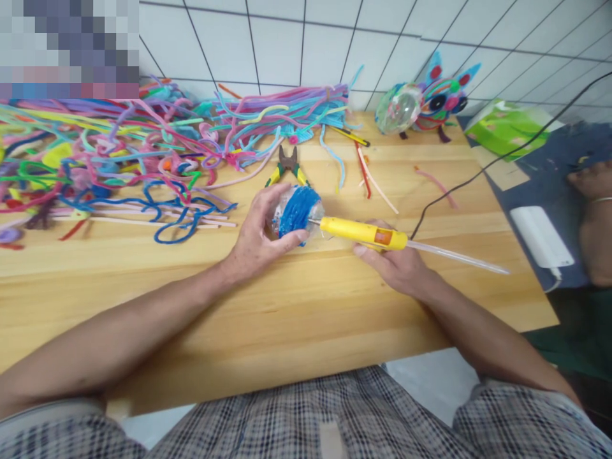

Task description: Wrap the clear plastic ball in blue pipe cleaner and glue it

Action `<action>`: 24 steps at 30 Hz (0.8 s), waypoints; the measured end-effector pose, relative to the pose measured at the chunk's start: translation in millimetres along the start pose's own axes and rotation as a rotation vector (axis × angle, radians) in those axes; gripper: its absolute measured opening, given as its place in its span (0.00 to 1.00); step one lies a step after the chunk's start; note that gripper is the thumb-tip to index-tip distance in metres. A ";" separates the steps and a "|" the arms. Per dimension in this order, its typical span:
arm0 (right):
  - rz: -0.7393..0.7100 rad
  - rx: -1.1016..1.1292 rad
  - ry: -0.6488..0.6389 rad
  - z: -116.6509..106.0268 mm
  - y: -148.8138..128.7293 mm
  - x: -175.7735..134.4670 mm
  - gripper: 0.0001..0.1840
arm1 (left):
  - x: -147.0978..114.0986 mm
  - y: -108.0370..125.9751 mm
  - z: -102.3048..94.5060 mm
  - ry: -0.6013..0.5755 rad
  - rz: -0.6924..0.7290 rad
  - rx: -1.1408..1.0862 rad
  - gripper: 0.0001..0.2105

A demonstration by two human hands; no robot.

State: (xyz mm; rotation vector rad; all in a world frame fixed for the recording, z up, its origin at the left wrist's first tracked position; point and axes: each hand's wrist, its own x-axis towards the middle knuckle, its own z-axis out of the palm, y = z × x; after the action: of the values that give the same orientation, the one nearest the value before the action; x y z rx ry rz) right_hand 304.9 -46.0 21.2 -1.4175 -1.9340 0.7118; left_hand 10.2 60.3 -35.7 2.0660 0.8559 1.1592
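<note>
Between the thumb and fingers of my left hand point(265, 233) is a clear plastic ball point(315, 209) with blue pipe cleaner point(295, 207) wrapped around its middle. My right hand point(399, 261) grips a yellow hot glue gun point(356, 231) from below. The gun's metal nozzle points left and meets, or nearly meets, the edge of the blue wrapping. A clear glue stick point(459, 256) sticks out of the gun's back end. Just behind the ball lie cutting pliers point(287, 162) with yellow and green handles, partly hidden by my left hand.
Tangled pipe cleaners point(105, 146) cover the table's left side, with a bundle point(291, 111) at the back. A pipe-cleaner animal point(438, 102) beside a clear ball point(403, 108) stands back right. The gun's black cord point(488, 167) runs up right. Another person's arm point(595, 217) is at the right edge.
</note>
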 end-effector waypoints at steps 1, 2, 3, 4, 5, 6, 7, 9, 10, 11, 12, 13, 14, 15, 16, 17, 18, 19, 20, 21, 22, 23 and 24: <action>-0.002 -0.003 0.000 0.2 -0.4 0.1 0.14 | -0.1 -0.2 0.0 0.001 0.003 -0.003 0.41; -0.010 -0.006 0.001 0.3 -0.7 0.0 0.14 | -0.3 -0.4 -0.1 0.002 0.009 -0.007 0.40; -0.023 -0.007 0.002 0.5 -1.1 -0.1 0.13 | -0.4 -0.6 -0.1 0.005 0.016 -0.007 0.40; -0.038 -0.009 0.005 0.6 -1.4 -0.3 0.12 | -0.4 -0.7 -0.1 0.008 0.020 -0.003 0.40; -0.050 -0.012 0.007 0.6 -1.8 -0.5 0.11 | -0.4 -0.8 -0.1 0.011 0.021 0.004 0.40; -0.056 -0.015 0.007 0.6 -2.1 -0.7 0.10 | -0.4 -0.8 -0.1 0.013 0.019 0.013 0.40; -0.057 -0.020 0.004 0.5 -2.4 -0.9 0.09 | -0.3 -0.8 -0.2 0.015 0.017 0.021 0.40; -0.050 -0.031 0.004 0.3 -2.8 -1.1 0.09 | -0.2 -0.9 -0.2 0.018 0.015 0.025 0.40; -0.046 -0.034 0.009 0.2 -2.9 -1.2 0.09 | -0.2 -1.0 -0.2 0.018 0.015 0.021 0.40; -0.041 -0.035 0.016 0.1 -2.8 -1.1 0.10 | -0.3 -1.2 -0.2 0.017 0.016 0.018 0.41; -0.035 -0.034 0.021 0.0 -2.8 -1.0 0.11 | -0.4 -1.3 -0.1 0.015 0.015 0.014 0.41; -0.024 -0.032 0.025 0.0 -2.8 -1.0 0.11 | -0.5 -1.5 0.0 0.014 0.013 0.008 0.41; -0.014 -0.029 0.024 0.0 -2.7 -0.9 0.12 | -0.6 -1.5 0.1 0.015 0.013 -0.001 0.41; -0.009 -0.024 0.022 0.0 -2.7 -1.0 0.12 | -0.8 -1.5 0.2 0.017 0.013 -0.012 0.40; -0.008 -0.020 0.020 0.1 -2.6 -1.1 0.12 | -0.9 -1.4 0.3 0.020 0.014 -0.023 0.40; -0.012 -0.017 0.018 0.3 -2.6 -1.2 0.12 | -1.0 -1.1 0.4 0.023 0.015 -0.032 0.39; -0.017 -0.016 0.017 0.4 -2.6 -1.5 0.12 | -1.1 -0.8 0.4 0.024 0.014 -0.036 0.39; -0.024 -0.017 0.014 0.7 -2.7 -1.7 0.12 | -1.1 -0.4 0.4 0.025 0.011 -0.034 0.40; -0.029 -0.021 0.010 0.9 -2.7 -2.0 0.12 | -1.0 0.0 0.2 0.024 0.006 -0.027 0.40; -0.034 -0.028 0.004 1.1 -2.8 -2.3 0.12 | -0.9 0.3 0.0 0.022 0.003 -0.017 0.40; -0.039 -0.034 0.000 1.4 -2.9 -2.6 0.12 | -0.8 0.4 -0.3 0.019 -0.001 -0.007 0.41; -0.045 -0.039 0.000 1.7 -3.0 -2.7 0.12 | -0.7 0.4 -0.6 0.015 -0.005 0.002 0.41; -0.050 -0.042 0.004 2.0 -3.0 -2.8 0.12 | -0.6 0.1 -0.9 0.011 -0.006 0.010 0.41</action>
State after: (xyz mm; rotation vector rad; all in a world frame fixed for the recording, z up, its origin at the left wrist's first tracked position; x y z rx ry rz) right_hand 302.2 -49.6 21.6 -1.3892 -1.9852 0.6484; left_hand 9.2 59.9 -35.6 2.0658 0.8741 1.1665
